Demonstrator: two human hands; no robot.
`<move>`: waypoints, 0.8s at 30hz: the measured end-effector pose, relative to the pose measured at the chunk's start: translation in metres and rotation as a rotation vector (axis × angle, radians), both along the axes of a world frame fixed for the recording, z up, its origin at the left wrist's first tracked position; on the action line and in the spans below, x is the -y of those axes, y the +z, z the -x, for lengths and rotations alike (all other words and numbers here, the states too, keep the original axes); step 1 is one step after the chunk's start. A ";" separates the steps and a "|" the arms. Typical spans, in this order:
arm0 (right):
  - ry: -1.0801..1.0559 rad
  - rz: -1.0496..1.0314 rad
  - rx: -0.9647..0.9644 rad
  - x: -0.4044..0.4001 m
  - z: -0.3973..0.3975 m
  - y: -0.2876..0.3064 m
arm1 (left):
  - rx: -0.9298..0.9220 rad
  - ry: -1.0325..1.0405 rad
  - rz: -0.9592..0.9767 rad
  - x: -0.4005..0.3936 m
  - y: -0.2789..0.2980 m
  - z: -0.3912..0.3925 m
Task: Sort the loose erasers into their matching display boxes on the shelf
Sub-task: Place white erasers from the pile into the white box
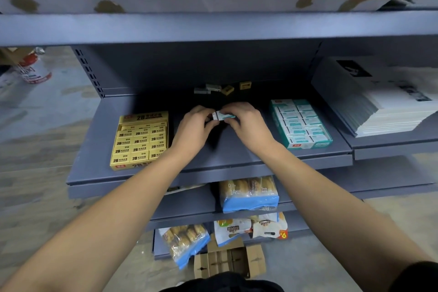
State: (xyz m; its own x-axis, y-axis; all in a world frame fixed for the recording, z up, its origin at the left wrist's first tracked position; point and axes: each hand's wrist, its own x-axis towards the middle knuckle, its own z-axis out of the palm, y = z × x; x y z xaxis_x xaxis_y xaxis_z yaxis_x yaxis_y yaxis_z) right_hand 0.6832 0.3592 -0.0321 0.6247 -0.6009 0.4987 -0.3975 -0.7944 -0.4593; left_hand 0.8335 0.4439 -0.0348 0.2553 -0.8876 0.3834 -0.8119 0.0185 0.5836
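Two boxes: yellow box (141, 141) full, teal box (301, 123) full.

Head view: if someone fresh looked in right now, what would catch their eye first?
Both hands, left hand and right hand, meet mid-shelf pinching one teal-and-white eraser. The yellow 2B box sits to their left, the teal box to their right, and loose erasers lie at the shelf's back.

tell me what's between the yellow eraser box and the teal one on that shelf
In the head view, both hands, left and right, holding one teal eraser over bare shelf.
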 end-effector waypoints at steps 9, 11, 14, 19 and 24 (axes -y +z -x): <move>-0.224 0.019 -0.005 0.014 0.083 0.005 | -0.004 -0.082 -0.043 0.031 -0.003 0.057; -0.297 -0.012 -0.016 0.015 0.113 0.004 | -0.009 -0.126 -0.054 0.039 -0.003 0.077; -0.419 -0.078 -0.052 0.018 0.152 0.005 | -0.013 -0.178 -0.065 0.048 -0.002 0.104; -0.514 -0.103 -0.096 0.023 0.193 0.000 | -0.020 -0.231 -0.059 0.059 -0.002 0.130; -0.515 -0.119 -0.137 0.027 0.200 -0.003 | -0.013 -0.243 -0.063 0.063 -0.002 0.138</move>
